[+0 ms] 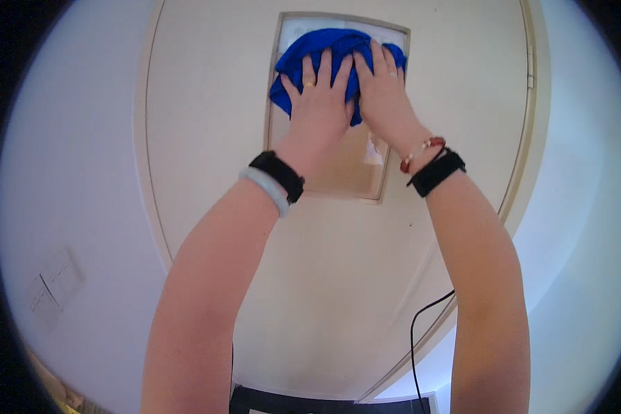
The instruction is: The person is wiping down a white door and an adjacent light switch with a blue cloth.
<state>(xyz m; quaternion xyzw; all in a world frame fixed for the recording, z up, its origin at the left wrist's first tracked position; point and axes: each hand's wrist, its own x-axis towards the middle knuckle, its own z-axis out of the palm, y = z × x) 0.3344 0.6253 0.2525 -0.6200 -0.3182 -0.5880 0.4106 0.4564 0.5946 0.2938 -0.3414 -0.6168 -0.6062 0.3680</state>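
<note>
Cream-coloured door [214, 138] filled most of the view, set in a pale wall [62, 172] that had a white double switch plate [54, 286] low on the left. Nearest the camera, a thin black cable [421, 324] curved up from the bottom edge, near the right forearm.

Both bare forearms came up from the bottom edge. Left wrist had a black band [277, 175] with a pale bangle [265, 191] right beside it; right wrist had a black band [436, 172] too, plus a red bead bracelet [424, 150].

Further up, the left hand [317, 107] was spread flat, fingers open, pressing on a bright blue cloth [324, 48]. There was a ring on one finger. The right hand [383, 90] lay flat just beside it, fingers extended, also pressing on the cloth, not really gripping it.

The cloth sat bunched against the upper part of a small framed glass panel [352, 165] in the door, covering most of the top and touching the frame on the right.
</note>
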